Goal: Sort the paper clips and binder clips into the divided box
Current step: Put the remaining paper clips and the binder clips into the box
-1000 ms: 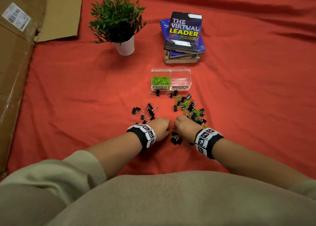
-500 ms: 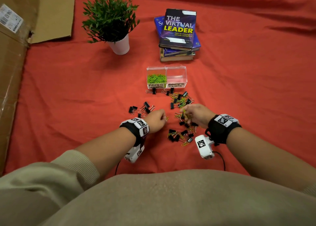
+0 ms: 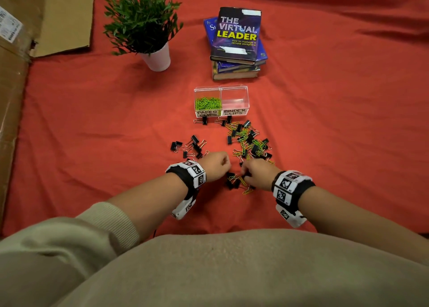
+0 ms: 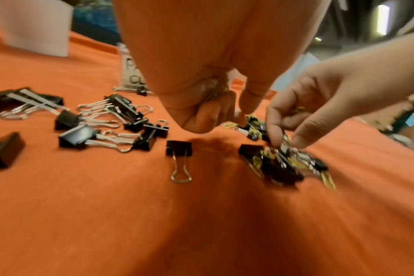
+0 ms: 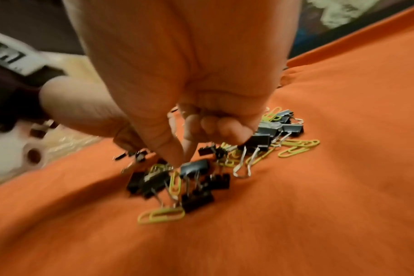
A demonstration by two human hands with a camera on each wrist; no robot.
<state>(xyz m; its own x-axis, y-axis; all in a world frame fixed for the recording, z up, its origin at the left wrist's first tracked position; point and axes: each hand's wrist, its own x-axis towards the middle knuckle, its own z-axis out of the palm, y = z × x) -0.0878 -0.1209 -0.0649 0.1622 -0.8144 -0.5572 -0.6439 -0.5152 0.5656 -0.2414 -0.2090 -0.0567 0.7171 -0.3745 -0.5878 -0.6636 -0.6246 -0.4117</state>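
Observation:
A clear divided box point(image 3: 234, 89) stands on the red cloth; its left cell, labelled PAPER CLIPS, holds green paper clips point(image 3: 207, 103), and the BINDER CLIPS cell looks bare. Below it lies a mixed pile point(image 3: 249, 142) of both kinds, with black binder clips point(image 3: 192, 146) spread to the left. My left hand point(image 3: 218, 165) is a curled fist gripping paper clips point(image 4: 221, 87), hovering over the cloth. My right hand point(image 3: 249, 173) reaches into a small near pile point(image 3: 235, 182), where thumb and index pinch a green paper clip point(image 5: 175, 181) among binder clips point(image 5: 194, 166).
A potted plant point(image 3: 148, 28) and a stack of books point(image 3: 236, 42) stand beyond the box. Flattened cardboard point(image 3: 14, 97) runs along the left edge. A lone binder clip point(image 4: 179, 151) lies just under my left fist.
My right hand came back from the mixed pile to the small near pile and closed its thumb and index there. My left fist has stayed almost where it was.

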